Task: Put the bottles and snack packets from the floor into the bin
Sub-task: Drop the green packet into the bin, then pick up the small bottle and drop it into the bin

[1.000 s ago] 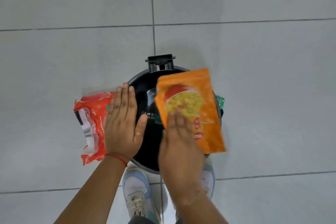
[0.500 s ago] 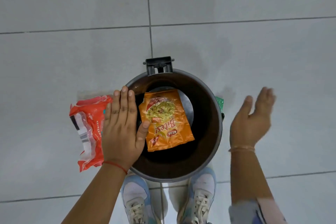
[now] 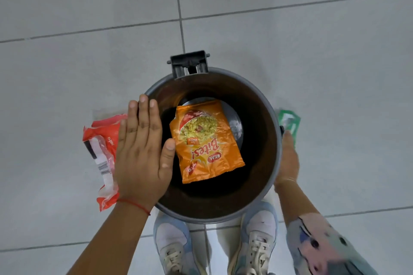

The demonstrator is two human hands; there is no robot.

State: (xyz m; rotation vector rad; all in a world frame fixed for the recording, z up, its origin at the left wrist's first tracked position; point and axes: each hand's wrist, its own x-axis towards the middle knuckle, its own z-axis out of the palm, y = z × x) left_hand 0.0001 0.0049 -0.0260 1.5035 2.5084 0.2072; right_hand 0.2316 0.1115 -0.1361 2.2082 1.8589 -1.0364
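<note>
The orange packet (image 3: pixel 206 140) lies in the bin (image 3: pixel 273 163). The right hand (image 3: pixel 288 161) reaches low toward the green packet (image 3: pixel 288 123) just ahead; its grip looks unclosed, though partly hidden. The left hand (image 3: pixel 140 152) hovers flat, empty, over the red packet (image 3: pixel 101 140).

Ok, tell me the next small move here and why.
Probably close the right hand on the green packet and lift it. The orange packet already lies inside the bin, while the green one sits on the floor beside the rim, right at that hand's fingertips. The left hand is flat and open at the rim, over the red packet, which could follow.
</note>
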